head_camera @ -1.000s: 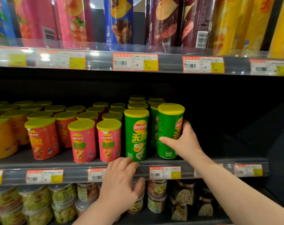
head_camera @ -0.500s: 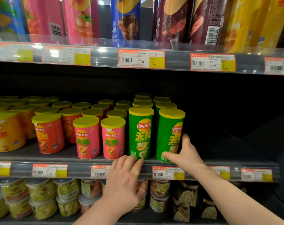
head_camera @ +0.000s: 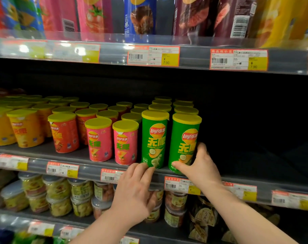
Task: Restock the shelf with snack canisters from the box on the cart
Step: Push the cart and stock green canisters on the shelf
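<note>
Head view: the right hand [head_camera: 200, 166] grips the right green canister [head_camera: 184, 143] low on its body. The thumb curls across the front near the base and the fingers wrap round the side at 3 o'clock. That canister stands upright at the front edge of the middle shelf [head_camera: 89, 170], with a yellow lid on top and its base on the shelf board.

The left hand [head_camera: 137, 194] holds nothing. Its fingers lie fairly straight and close together, and their tips touch the foot of the left green canister [head_camera: 155, 138] where it meets the shelf's front rail. This second canister stands just beside the first, at its 9 o'clock, with a narrow gap between them. Behind both, toward 12 o'clock, more green canisters with yellow lids [head_camera: 160, 107] run back in two files.

At 9 o'clock of the green pair stand two shorter pink canisters [head_camera: 98, 140]. Beyond them are a red canister [head_camera: 64, 132] and orange canisters [head_camera: 24, 129], each with further yellow-lidded rows behind. Price labels [head_camera: 182, 186] sit along the rail, one of them directly below the right hand at 6 o'clock.

On the shelf above, at 12 o'clock, stand tall tubes [head_camera: 140, 14] in pink, blue and dark red. On the shelf below, from 6 to 8 o'clock, clear tubs [head_camera: 58, 196] are stacked.
</note>
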Available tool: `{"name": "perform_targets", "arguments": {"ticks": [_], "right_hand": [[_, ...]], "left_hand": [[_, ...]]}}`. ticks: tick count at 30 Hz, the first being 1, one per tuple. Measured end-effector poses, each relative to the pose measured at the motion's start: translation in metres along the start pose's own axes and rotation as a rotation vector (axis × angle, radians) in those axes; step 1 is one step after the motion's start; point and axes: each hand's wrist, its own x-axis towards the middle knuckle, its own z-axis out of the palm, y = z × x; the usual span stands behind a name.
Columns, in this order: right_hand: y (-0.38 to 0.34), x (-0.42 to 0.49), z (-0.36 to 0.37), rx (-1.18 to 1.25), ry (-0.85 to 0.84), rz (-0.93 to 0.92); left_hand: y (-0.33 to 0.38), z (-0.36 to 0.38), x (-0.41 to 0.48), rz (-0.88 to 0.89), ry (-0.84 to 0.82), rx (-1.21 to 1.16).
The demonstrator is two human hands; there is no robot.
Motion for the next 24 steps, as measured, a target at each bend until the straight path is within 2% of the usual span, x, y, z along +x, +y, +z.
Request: {"name": "perform_targets", "arguments": {"ticks": [8, 11, 14, 16, 20, 22, 24], "right_hand": [[0.005, 0.006, -0.003, -0.003, -0.031, -0.063], [0.006, 0.007, -0.008, 0.066, -0.065, -0.069], [0.000, 0.009, -0.021, 0.122, 0.035, -0.164], [-0.010, 0.014, -0.034, 0.040, 0.119, -0.282], [-0.048, 0.026, -0.061, -0.265, 0.132, -0.509], [-0.068, 0.033, -0.068, -0.373, 0.084, -0.609], [-0.084, 0.040, -0.069, -0.456, -0.048, -0.687]], "left_hand": [[0.010, 0.001, 0.001, -0.043, -0.064, 0.117], [0.013, 0.000, -0.001, -0.061, -0.087, 0.102], [0.012, -0.001, -0.005, -0.073, -0.133, 0.082], [0.010, -0.001, -0.009, -0.063, -0.149, 0.064], [0.011, -0.010, -0.018, -0.066, -0.157, 0.058], [0.011, -0.020, -0.023, -0.067, -0.155, 0.024], [0.007, -0.029, -0.033, -0.046, -0.154, 0.013]]}}
